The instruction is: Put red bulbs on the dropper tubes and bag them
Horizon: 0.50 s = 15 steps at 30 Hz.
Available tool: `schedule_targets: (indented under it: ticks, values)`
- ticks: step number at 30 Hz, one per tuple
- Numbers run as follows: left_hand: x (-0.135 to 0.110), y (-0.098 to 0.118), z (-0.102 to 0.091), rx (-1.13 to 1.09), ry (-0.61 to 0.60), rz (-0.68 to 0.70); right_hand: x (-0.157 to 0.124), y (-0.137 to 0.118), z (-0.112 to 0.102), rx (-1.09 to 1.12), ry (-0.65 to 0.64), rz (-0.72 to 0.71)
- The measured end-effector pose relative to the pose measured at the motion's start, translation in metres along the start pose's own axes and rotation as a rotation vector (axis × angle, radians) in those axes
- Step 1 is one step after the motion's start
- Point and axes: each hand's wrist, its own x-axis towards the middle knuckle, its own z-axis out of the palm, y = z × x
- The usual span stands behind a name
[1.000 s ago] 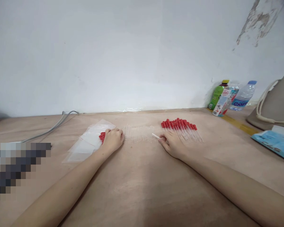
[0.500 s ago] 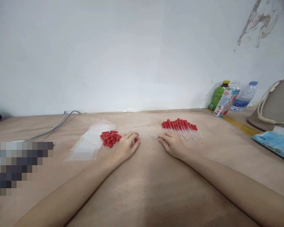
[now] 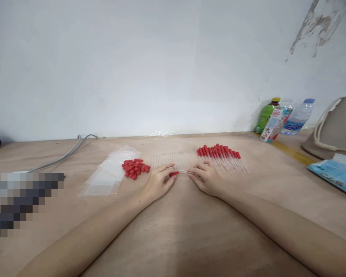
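My left hand (image 3: 160, 181) pinches a red rubber dropper bulb (image 3: 174, 174) between thumb and fingers, its open end turned to the right. Across from it, my right hand (image 3: 205, 177) grips a thin clear dropper tube (image 3: 182, 171) whose left end is at or very near the bulb; I cannot tell whether it is inside. Loose clear tubes (image 3: 164, 158) lie in a row just beyond both hands. A pile of red bulbs (image 3: 135, 168) is left of my left hand. Droppers with red bulbs fitted (image 3: 218, 151) lie side by side beyond my right hand.
Clear plastic bags (image 3: 103, 179) lie under and beside the bulb pile. A grey cable (image 3: 66, 156) runs along the left. At the right stand a green bottle (image 3: 265, 118), a carton (image 3: 272, 125) and a water bottle (image 3: 298, 118), near a blue packet (image 3: 337, 173) and a beige bag (image 3: 334, 127).
My left hand has moved right and slightly nearer with the red bulb, which now shows clearly. My right hand has shifted a little left with the tube, bringing the two together.
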Motion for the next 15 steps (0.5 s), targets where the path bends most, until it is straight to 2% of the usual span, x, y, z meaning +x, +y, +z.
schedule_targets:
  ticks: [8, 15]
  values:
    - [0.0030, 0.0021, -0.0044, -0.101, -0.063, -0.146, -0.0014, -0.0069, 0.0036, 0.067, 0.005, -0.064]
    - [0.0017, 0.0034, -0.0071, -0.217, -0.106, -0.124, 0.0004, -0.0034, 0.0007, 0.190, -0.031, -0.096]
